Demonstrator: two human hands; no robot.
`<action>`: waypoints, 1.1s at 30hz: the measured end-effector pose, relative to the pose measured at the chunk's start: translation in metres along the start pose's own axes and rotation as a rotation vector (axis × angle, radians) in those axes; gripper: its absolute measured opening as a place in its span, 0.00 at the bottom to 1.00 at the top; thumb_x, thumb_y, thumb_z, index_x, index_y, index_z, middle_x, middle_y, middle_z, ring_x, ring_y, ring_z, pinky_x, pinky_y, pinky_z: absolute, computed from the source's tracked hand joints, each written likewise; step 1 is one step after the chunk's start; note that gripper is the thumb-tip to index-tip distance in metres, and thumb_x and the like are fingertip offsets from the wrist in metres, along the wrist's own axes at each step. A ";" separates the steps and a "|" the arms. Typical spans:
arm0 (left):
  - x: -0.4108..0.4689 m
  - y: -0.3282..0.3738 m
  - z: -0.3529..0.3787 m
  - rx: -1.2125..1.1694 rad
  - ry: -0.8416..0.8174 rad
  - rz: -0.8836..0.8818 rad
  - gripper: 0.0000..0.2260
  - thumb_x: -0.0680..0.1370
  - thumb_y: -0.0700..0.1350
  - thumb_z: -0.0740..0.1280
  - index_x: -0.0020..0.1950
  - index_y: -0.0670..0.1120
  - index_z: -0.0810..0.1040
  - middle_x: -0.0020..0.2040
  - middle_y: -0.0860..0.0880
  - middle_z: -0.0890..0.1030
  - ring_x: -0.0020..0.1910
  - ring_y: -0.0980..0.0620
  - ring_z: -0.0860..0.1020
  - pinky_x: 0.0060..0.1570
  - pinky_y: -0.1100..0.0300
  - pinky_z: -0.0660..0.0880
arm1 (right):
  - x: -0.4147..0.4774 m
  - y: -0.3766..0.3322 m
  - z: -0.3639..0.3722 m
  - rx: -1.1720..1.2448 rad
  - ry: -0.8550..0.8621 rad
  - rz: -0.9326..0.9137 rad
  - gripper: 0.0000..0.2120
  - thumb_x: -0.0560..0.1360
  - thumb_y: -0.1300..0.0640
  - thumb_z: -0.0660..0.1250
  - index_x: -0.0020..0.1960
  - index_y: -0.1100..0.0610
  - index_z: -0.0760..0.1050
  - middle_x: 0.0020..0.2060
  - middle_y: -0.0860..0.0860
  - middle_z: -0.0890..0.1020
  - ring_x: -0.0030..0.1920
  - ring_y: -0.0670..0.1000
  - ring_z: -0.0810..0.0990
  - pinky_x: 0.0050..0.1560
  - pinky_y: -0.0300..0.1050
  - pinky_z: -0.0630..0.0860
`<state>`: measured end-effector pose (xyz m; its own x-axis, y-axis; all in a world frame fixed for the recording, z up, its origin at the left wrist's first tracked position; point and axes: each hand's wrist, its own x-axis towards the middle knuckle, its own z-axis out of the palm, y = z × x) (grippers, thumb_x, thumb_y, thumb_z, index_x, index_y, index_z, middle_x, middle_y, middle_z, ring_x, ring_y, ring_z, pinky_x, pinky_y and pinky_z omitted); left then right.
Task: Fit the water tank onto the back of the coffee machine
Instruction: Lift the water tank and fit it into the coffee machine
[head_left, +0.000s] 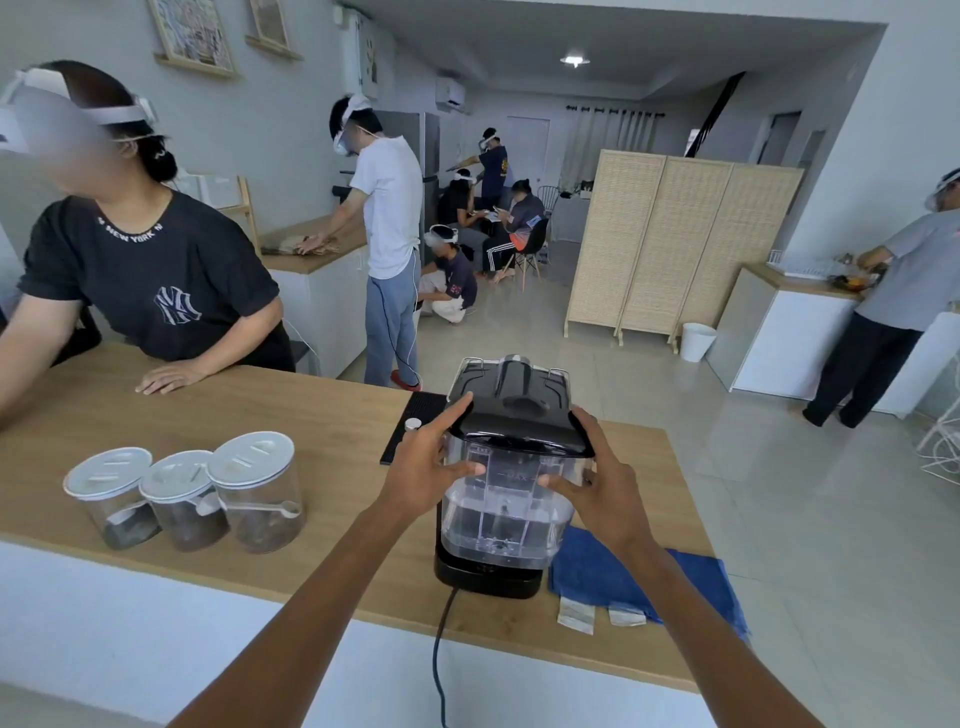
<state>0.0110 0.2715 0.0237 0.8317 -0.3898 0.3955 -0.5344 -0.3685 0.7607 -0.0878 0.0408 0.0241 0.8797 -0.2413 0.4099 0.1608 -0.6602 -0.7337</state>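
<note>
Behind coffee machine (506, 389): left hand (431, 462), right hand (605, 480) clamp water tank (501, 512); seating hidden.

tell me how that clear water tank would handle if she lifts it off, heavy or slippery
The water tank looks like rigid clear plastic, so probably stiff, not floppy. Water seems to fill only its lower part, so likely moderately heavy and apt to slosh if tilted. Its smooth walls may be slippery, which fits the left hand and right hand gripping opposite sides.
</note>
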 end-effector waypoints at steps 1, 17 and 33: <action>0.000 -0.004 -0.002 -0.002 0.008 0.005 0.44 0.67 0.52 0.77 0.77 0.64 0.58 0.45 0.52 0.70 0.40 0.56 0.66 0.38 0.59 0.71 | 0.001 -0.002 0.004 -0.008 -0.001 -0.004 0.45 0.68 0.47 0.77 0.77 0.36 0.54 0.52 0.65 0.82 0.26 0.56 0.68 0.36 0.56 0.77; 0.003 -0.028 -0.003 -0.028 0.091 0.051 0.40 0.72 0.42 0.77 0.79 0.56 0.59 0.32 0.49 0.62 0.29 0.56 0.59 0.29 0.67 0.63 | 0.012 -0.004 0.033 -0.048 0.023 -0.009 0.50 0.70 0.51 0.77 0.79 0.39 0.46 0.42 0.43 0.73 0.32 0.35 0.67 0.43 0.31 0.66; -0.003 -0.040 0.007 -0.056 0.092 0.054 0.40 0.70 0.41 0.78 0.77 0.56 0.62 0.34 0.57 0.71 0.31 0.57 0.63 0.33 0.69 0.67 | 0.007 0.011 0.042 -0.094 0.023 0.019 0.49 0.69 0.50 0.77 0.79 0.40 0.49 0.37 0.36 0.66 0.31 0.35 0.67 0.38 0.27 0.64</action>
<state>0.0289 0.2817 -0.0119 0.8134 -0.3277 0.4806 -0.5720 -0.3006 0.7632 -0.0613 0.0616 -0.0039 0.8714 -0.2701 0.4096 0.1006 -0.7186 -0.6881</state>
